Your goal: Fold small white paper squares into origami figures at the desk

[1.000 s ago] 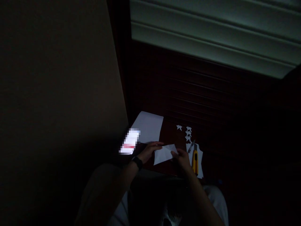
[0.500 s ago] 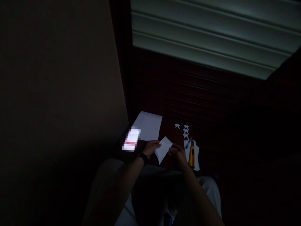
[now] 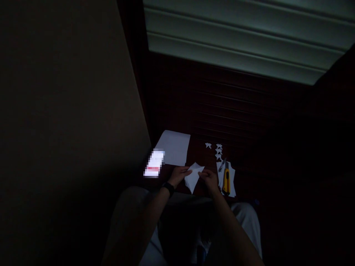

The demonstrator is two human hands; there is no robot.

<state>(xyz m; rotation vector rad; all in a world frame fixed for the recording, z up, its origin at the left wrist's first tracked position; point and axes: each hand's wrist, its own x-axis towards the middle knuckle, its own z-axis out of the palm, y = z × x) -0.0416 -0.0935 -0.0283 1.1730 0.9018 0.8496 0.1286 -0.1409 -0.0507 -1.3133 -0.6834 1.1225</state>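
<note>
A folded white paper (image 3: 194,178), roughly diamond-shaped with a point toward me, is between my two hands above the dark table. My left hand (image 3: 179,175) grips its left corner, thumb on top; a dark band is on that wrist. On the right side, my right hand (image 3: 209,178) pinches the paper's right corner, its thumb resting on the surface. The light is dim, so the finer folds cannot be made out.
A large white sheet (image 3: 174,147) lies at the back left, beside a bright phone (image 3: 154,163). Several small folded paper pieces (image 3: 219,151) sit at the back right. A yellow cutter (image 3: 226,181) and a pen (image 3: 222,165) rest on white papers (image 3: 232,184).
My right hand has closed on the paper's right corner, its thumb now on top. The paper has changed shape and looks more bent. The view has shifted slightly.
</note>
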